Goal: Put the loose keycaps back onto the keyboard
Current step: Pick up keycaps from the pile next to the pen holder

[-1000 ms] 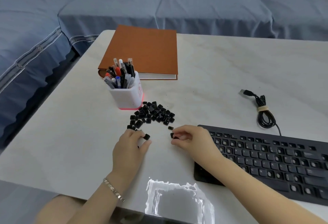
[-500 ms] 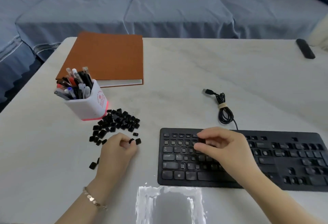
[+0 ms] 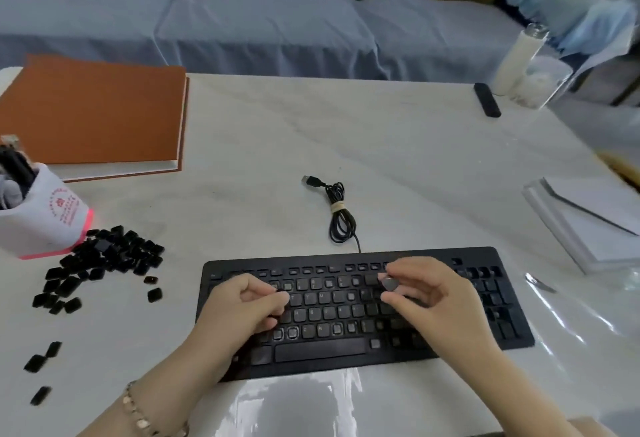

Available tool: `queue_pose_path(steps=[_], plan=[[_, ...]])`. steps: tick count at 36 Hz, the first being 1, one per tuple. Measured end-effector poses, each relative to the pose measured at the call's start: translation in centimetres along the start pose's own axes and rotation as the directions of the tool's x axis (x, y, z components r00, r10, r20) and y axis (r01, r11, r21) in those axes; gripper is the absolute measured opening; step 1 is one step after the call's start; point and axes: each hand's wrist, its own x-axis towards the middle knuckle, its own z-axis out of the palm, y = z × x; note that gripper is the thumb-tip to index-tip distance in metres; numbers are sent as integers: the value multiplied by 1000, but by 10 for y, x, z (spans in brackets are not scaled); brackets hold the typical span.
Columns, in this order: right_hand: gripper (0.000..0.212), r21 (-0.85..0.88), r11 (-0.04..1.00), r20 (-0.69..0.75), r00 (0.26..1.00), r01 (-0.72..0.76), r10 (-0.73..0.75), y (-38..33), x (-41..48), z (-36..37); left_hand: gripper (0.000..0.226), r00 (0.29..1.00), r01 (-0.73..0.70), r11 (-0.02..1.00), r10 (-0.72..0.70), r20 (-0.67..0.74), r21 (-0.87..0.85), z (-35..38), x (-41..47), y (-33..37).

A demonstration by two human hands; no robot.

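At the far left edge of the white table [image 3: 415,166] stands a white pen holder [image 3: 41,218] with a pink base, and behind it lies an orange binder [image 3: 93,114], flat and closed. Just beside the holder's base, the loose keycaps [image 3: 104,260] lie in a black heap, with a few more scattered apart from it toward the near left corner. Right of the heap sits the keyboard [image 3: 346,350], black, lying square in front of me with several bare sockets showing among its keys. My left hand [image 3: 242,305] hovers over its left end, fingers curled in and thumb meeting forefinger in a tight pinch; there is something dark at the tips, but against the black keys I cannot tell whether I am holding a cap or nothing at all. A thin bracelet [image 3: 138,416] sits on that wrist. Behind the middle of the keyboard its cable [image 3: 337,214] lies bundled with a tie, the plug pointing left. My right hand [image 3: 433,301] is over the right half of the main key block, thumb and forefinger pinching a single keycap [image 3: 389,284] just above the upper rows, the other fingers loosely bent. Farther right, near the back edge, lie a black remote [image 3: 486,100] and a white bottle [image 3: 516,62], and a stack of papers [image 3: 588,225] rests at the right side.
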Motion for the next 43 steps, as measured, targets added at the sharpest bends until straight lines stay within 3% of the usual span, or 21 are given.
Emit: queue_pose_path(steps=[7,11,16,19,26,31,37,43], plan=[[22,-124,972,-121,976,-198,183,38,9,-52,4,991,84,996,-80,108,-31,36,-4,2],[16,-138,965,-197,961,-221,192,53,16,-83,9,986,91,996,-88,142,-14,50,-5,3],[25,-152,967,-268,950,-206,160,71,28,-113,16,988,52,998,-55,148,28,62,-5,6],[28,-188,963,-245,959,-191,142,77,36,-122,17,991,21,998,-28,132,51,66,-4,6],[40,-474,873,-64,994,-113,93,98,47,-133,23,989,-80,992,67,130,99,74,-5,5],[27,-487,871,10,997,-64,79,103,54,-135,22,986,-84,996,78,147,41,77,-7,3],[23,-533,846,104,994,22,40,100,58,-139,22,968,45,989,-8,251,-139,79,-12,8],[33,-517,856,108,991,-8,74,104,61,-140,24,941,47,981,19,339,-186,79,-15,11]])
